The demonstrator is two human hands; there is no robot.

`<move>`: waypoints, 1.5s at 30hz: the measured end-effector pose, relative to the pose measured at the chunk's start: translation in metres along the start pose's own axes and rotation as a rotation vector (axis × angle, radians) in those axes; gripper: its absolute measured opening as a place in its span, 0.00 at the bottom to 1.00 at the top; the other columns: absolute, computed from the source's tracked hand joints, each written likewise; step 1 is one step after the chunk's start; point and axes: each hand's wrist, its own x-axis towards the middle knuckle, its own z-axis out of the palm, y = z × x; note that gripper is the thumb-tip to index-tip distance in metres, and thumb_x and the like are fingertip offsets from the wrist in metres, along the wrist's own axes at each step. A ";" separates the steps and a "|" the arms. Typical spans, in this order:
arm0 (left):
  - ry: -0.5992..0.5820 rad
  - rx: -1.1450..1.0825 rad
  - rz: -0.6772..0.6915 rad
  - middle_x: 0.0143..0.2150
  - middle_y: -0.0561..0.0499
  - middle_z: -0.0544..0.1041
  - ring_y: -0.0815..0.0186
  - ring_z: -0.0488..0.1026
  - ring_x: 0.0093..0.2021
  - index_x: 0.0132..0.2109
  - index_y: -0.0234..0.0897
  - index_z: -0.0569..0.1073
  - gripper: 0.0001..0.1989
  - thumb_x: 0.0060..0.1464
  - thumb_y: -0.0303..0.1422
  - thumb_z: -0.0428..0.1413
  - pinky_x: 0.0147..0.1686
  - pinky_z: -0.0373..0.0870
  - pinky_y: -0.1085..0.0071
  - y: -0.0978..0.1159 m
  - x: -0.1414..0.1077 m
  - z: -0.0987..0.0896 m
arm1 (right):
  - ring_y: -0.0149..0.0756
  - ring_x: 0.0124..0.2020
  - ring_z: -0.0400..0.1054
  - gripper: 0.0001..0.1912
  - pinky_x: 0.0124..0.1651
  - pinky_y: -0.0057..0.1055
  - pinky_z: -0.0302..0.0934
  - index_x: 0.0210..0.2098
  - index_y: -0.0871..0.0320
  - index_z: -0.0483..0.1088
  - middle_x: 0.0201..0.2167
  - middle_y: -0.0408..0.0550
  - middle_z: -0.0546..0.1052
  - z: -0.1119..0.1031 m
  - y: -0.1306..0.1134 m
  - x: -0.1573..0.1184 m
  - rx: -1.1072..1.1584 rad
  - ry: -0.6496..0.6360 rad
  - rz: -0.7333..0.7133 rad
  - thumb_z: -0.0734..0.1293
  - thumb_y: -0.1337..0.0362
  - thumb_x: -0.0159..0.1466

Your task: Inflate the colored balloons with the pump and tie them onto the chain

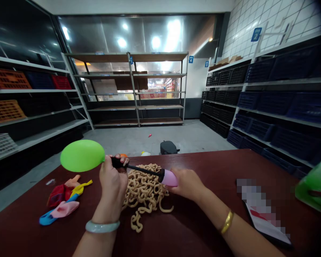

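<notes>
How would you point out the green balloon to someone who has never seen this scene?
Start at the dark red table and find the person's left hand, gripping the black end of the pump. The green balloon sticks out to the left from that hand's fingers. Unlike the limp balloons lying on the tabletop, it is swollen into a smooth oval.

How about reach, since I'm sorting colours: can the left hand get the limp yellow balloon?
Probably not as is: the left hand holds the inflated green balloon, though the yellow balloon lies nearby.
</notes>
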 end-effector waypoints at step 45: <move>-0.091 -0.043 -0.246 0.31 0.53 0.68 0.71 0.66 0.28 0.34 0.37 0.65 0.08 0.55 0.35 0.57 0.33 0.68 0.71 -0.061 -0.083 0.028 | 0.42 0.29 0.73 0.18 0.26 0.31 0.48 0.38 0.54 0.65 0.30 0.46 0.77 0.004 -0.020 -0.001 -0.040 0.142 0.031 0.65 0.47 0.58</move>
